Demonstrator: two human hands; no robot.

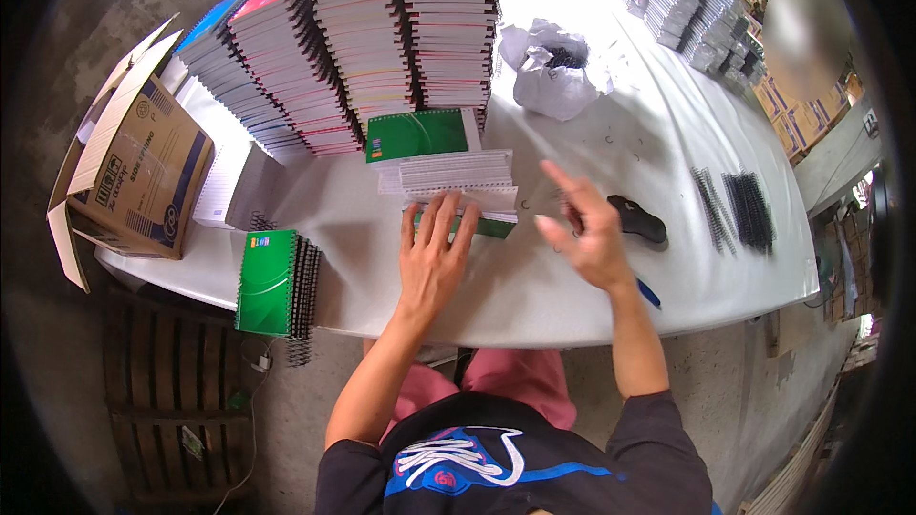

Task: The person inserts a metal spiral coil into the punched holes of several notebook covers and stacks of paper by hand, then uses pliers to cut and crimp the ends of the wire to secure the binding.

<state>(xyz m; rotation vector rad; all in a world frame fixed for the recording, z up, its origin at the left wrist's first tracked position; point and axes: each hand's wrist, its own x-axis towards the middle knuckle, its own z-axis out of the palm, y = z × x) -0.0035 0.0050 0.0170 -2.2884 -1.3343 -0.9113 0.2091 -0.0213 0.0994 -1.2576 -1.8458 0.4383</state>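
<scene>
My left hand lies with spread fingers on the near edge of a notebook's white pages, where a strip of green cover shows. Just beyond are more white page blocks and a green notebook cover. To the right, my right hand is raised over the table, index finger and thumb apart, with nothing visible between them. Beside it lies a dark, rounded object, its kind unclear. A blue pen lies near the right wrist.
Tall stacks of spiral notebooks stand at the back. An open cardboard box is on the left, near green spiral notebooks at the table edge. Black wire coils lie right, and a white plastic bag holds dark pieces behind.
</scene>
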